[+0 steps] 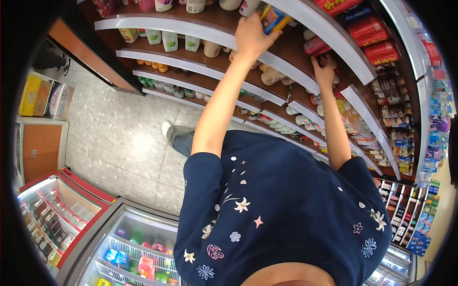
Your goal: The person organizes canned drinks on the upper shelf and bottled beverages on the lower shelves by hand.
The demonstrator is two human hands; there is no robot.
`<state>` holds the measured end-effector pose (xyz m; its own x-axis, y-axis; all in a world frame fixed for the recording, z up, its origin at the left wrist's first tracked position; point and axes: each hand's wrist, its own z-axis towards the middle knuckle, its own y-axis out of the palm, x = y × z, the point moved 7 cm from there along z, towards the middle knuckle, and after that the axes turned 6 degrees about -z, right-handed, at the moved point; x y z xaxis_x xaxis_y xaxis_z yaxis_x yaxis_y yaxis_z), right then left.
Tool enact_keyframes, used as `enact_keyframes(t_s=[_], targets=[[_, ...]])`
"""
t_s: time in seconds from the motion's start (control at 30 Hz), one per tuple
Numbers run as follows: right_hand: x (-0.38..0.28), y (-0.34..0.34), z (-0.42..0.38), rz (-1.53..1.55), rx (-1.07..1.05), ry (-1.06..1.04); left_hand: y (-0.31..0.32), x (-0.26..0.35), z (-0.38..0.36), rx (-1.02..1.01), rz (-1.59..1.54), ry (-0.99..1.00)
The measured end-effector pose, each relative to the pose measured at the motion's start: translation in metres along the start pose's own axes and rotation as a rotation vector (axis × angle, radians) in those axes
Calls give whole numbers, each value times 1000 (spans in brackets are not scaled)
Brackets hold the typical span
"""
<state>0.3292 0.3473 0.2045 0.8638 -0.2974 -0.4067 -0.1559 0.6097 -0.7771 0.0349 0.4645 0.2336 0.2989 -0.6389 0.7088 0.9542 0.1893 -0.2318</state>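
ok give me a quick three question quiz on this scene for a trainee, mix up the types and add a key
1. Which hand holds the yellow-and-blue item?
2. True or false: the navy shirt is plain, with no print on it.
3. Which of these is nearest the right hand?
a) the white shoe
b) the red item on the shelf
c) the yellow box at the far left

Key
1. The left hand.
2. False; flowers are printed on it.
3. b
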Motion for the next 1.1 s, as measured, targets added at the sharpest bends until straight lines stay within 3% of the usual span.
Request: enact_keyframes(t_s=[0.2,0.37,0.43,0.57,0.63,0.7,0.77,0.87,0.97,1.07,1.1], targets=[[-39,-4,-34,53,185,-154,70,30,-10,-142,-63,67],[-38,3,-32,-165,319,-49,127,32,-7,-131,-184,201],[-39,3,-33,-243,354,-53,114,39,2,-111,-219,312],[-47,-2,-37,-201,434,-138,69,21,21,19,-155,310],[-51,-4,-38,-204,452,-153,42,3,26,197,47,305],[-53,-6,-39,-196,461,-166,23,-15,36,235,173,296],[-55,-9,-40,-187,480,-175,14,-31,48,217,187,316],[-52,-8,-41,-189,487,-155,26,-51,53,3,262,319],[-50,-8,-42,-165,498,-131,35,-56,53,53,337,358],[-52,-12,-44,-111,536,-121,53,-69,65,-253,160,-5],[-56,-15,-44,-92,552,-120,60,-71,65,-278,148,10]])
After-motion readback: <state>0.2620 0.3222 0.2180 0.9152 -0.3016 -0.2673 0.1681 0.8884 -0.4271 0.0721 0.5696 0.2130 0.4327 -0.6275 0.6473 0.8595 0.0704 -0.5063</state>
